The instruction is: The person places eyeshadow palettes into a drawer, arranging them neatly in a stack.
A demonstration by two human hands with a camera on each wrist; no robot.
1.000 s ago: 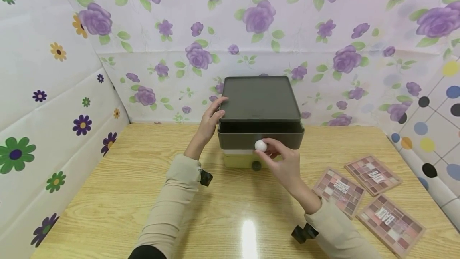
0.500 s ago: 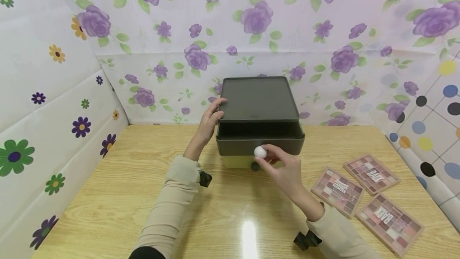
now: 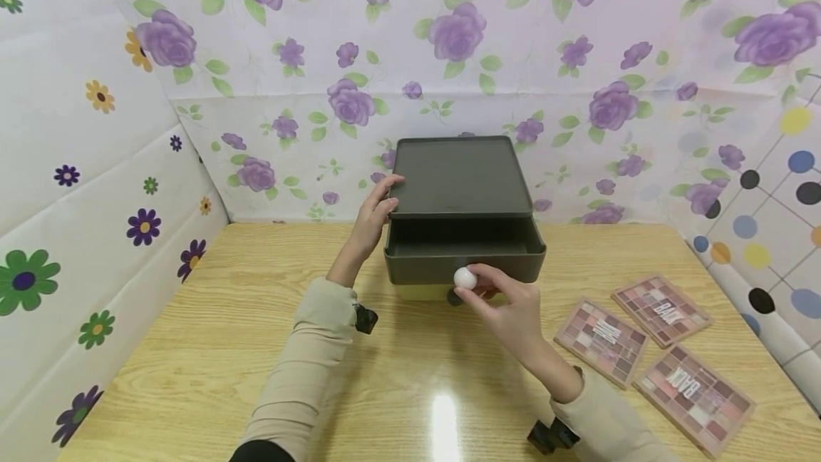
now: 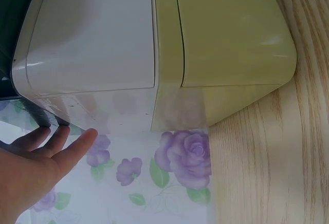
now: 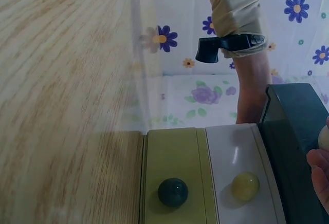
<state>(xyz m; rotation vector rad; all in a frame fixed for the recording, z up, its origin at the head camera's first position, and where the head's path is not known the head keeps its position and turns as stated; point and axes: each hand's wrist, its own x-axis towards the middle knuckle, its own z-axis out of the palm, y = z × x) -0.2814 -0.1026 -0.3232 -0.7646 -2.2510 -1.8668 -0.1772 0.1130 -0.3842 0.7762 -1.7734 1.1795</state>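
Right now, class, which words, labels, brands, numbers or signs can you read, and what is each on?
"BACK", as best it reads: on the far palette.
"BACK", as best it reads: on the near palette.
Left palette: white lettering, too blurred to read.
Drawer unit: faint mark on its top, too small to read.

We see creased beige sleeves [image 3: 296, 369], boxy black strapped-on wrist cameras [image 3: 366, 319], and black material [image 3: 261, 450] farther up the left sleeve.
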